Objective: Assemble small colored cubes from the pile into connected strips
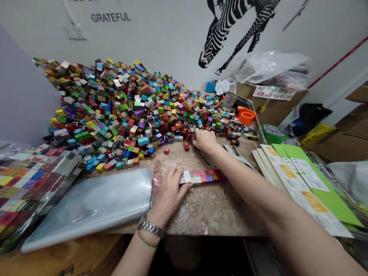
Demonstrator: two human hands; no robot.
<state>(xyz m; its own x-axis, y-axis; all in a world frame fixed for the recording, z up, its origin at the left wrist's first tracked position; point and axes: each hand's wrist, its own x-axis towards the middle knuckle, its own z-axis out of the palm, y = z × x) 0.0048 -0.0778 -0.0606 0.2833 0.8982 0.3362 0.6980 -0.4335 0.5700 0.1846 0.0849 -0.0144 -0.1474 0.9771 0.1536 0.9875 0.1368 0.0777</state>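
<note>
Left hand (pixel 169 191): fingers spread flat, touching the end of a short row of small multicoloured cubes (pixel 205 176) on the speckled tabletop (pixel 209 209).
Right hand (pixel 204 140): curled at the heap of loose coloured cubes (pixel 120 103); grip unclear.

the left hand (pixel 169 189) covers the cube row (pixel 204 177) at its left end.

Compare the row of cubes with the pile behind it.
The row of cubes lies in one straight line; the pile is a jumbled heap. The row is short, touched by the left hand; the pile is far larger, the right hand at its edge. Both are multicoloured.
</note>
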